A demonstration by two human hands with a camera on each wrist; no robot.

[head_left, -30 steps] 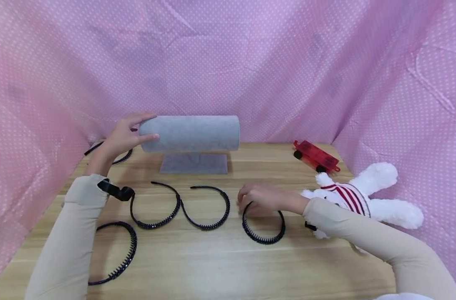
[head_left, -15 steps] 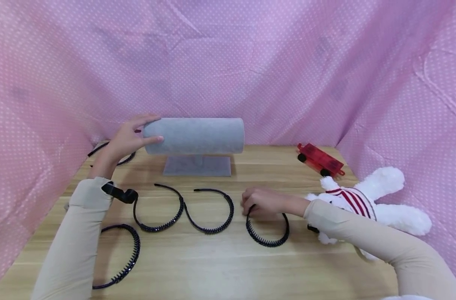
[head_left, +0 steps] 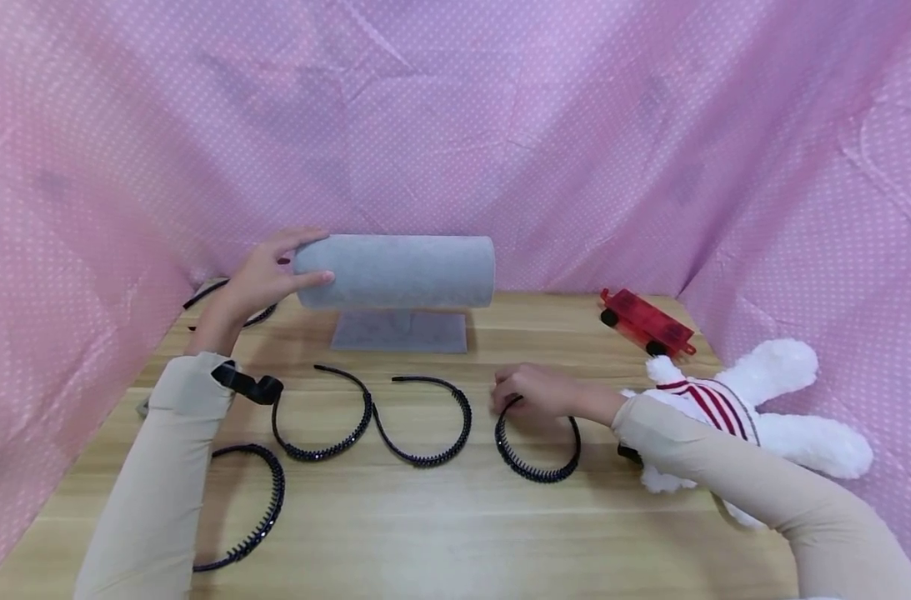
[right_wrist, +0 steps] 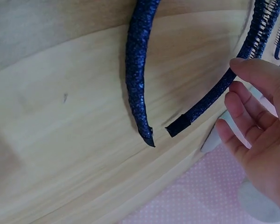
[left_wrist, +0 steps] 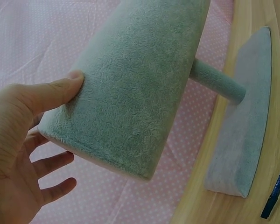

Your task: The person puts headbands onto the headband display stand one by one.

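Observation:
My left hand (head_left: 260, 275) grips the left end of a grey velvet bracelet roll stand (head_left: 398, 271). In the left wrist view its thumb (left_wrist: 60, 92) presses the roll's side, with the other fingers around the end and partly hidden. My right hand (head_left: 538, 390) pinches a dark beaded headband (head_left: 539, 476) near one end, between thumb and fingertips. The right wrist view shows this headband's capped tip (right_wrist: 179, 125) and its toothed part beside the thumb. Left of that hand, two more headbands, one at centre (head_left: 429, 459) and another (head_left: 320, 454), lie on the wooden table.
Another headband (head_left: 275, 500) lies at the front left, partly behind the left sleeve. One more headband (head_left: 207, 293) is at the back left. A red toy cart (head_left: 648, 322) and a white plush toy (head_left: 773, 400) lie to the right. Pink dotted cloth (head_left: 455, 125) surrounds the table.
The whole head view has shifted slightly. My right hand, blurred at first, now holds the headband steadily, and the band's near side has risen a little. The left hand keeps its grip.

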